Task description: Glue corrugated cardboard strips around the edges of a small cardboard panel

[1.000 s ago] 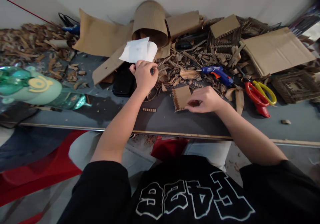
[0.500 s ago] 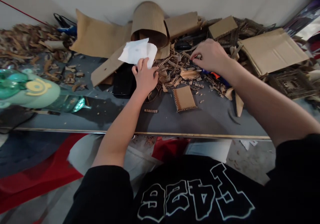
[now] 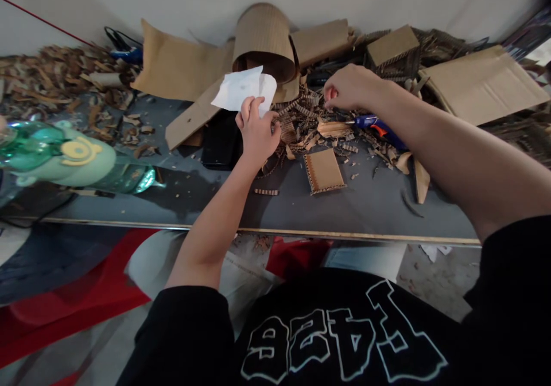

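My left hand (image 3: 260,132) is closed at the lower edge of a white piece of paper (image 3: 239,89), with the paper between its bent fingers. To its right, my right hand (image 3: 355,88) hovers over a heap of shredded corrugated cardboard strips (image 3: 301,108). Its fingers are curled in, and whatever they may pinch is hidden. A blue glue gun (image 3: 365,122) with an orange trigger lies below my right wrist, partly covered by the forearm. Nearer to me, a small square cardboard piece (image 3: 326,171) lies flat on the grey table (image 3: 293,214).
A curled cardboard tube (image 3: 262,36) and cardboard sheets (image 3: 181,59) stand along the wall. Cardboard scraps (image 3: 47,76) pile up at the far left, behind a green bottle (image 3: 86,156). A dark flat object (image 3: 220,145) lies beside my left hand. A large cardboard panel (image 3: 486,88) is at right.
The view has shifted slightly, moving the scene rightward. My right hand has moved left relative to the table, leaving more of the glue gun visible. My left hand stays at the paper.
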Demonstrator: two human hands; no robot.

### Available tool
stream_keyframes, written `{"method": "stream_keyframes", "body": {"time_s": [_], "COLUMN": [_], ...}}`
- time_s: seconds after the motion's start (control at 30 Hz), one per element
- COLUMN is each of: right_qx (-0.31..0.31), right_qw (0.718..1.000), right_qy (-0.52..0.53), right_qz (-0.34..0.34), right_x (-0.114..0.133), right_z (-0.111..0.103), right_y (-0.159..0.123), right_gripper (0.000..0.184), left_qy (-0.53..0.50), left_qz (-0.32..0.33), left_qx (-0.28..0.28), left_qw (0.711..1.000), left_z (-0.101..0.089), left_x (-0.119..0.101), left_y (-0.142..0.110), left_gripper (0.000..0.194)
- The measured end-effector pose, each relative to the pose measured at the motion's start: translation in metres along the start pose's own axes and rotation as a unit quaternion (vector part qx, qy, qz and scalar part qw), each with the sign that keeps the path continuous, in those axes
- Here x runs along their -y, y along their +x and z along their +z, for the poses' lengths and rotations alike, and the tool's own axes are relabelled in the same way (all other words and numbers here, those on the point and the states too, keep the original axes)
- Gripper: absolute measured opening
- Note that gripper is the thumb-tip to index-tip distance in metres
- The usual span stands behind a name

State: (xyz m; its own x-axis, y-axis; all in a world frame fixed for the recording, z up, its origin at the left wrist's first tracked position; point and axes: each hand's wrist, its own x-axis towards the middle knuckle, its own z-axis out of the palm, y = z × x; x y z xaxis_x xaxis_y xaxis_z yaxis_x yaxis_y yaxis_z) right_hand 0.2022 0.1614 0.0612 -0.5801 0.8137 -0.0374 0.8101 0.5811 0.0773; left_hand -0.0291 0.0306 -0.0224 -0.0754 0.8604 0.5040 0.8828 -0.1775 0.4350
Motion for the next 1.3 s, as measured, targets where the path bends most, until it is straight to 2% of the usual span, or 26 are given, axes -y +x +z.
{"method": "stream_keyframes", "body": {"time_s": [0.1,0.27,0.4,0.53,0.63,0.7,0.83,1.0,1.17,1.3], "right_qx": [-0.037,0.032,0.03,0.033,0.07,0.082,0.037,-0.019,0.056,0.073], "right_qw": [0.999,0.998,0.997,0.995,0.988,0.984,0.986,0.982,0.98,0.971], "right_qy": [0.029,0.044,0.066,0.042,0.011,0.0,0.009,-0.01,-0.014,-0.063], "right_qz": [0.008,0.024,0.025,0.081,0.137,0.16,0.164,0.188,0.193,0.217], "right_x": [-0.009,-0.01,-0.007,-0.007,-0.003,0.002,0.004,-0.02,-0.044,-0.043], "right_z": [-0.01,-0.025,-0.032,-0.025,-0.015,-0.01,-0.018,-0.035,-0.016,-0.001], "right_y": [-0.002,-0.01,-0.018,-0.018,-0.012,-0.008,-0.005,-0.005,-0.014,-0.018], "right_gripper": [0.019,0.029,0.025,0.027,0.036,0.036,0.024,0.027,0.025,0.032], "left_qy": [-0.014,-0.021,0.004,0.005,0.005,0.007,-0.002,-0.027,-0.02,-0.017], "left_qz": [0.008,0.005,0.002,0.012,0.019,0.021,0.022,0.02,0.029,0.029], "left_qx": [-0.007,0.032,0.039,0.025,0.026,0.025,0.024,0.022,0.02,0.027], "left_qw": [1.0,0.999,0.999,1.0,0.999,0.999,0.999,0.999,0.999,0.999], "left_z": [0.0,-0.001,-0.003,-0.003,-0.002,-0.002,0.0,0.001,0.002,0.003], "left_x": [-0.004,-0.009,-0.009,-0.009,-0.009,-0.009,-0.007,-0.003,-0.003,-0.003], "left_y": [0.0,0.0,-0.001,-0.001,-0.002,-0.002,-0.001,0.0,0.0,0.0], "left_gripper": [0.022,0.022,0.02,0.02,0.019,0.02,0.023,0.03,0.036,0.04]}}
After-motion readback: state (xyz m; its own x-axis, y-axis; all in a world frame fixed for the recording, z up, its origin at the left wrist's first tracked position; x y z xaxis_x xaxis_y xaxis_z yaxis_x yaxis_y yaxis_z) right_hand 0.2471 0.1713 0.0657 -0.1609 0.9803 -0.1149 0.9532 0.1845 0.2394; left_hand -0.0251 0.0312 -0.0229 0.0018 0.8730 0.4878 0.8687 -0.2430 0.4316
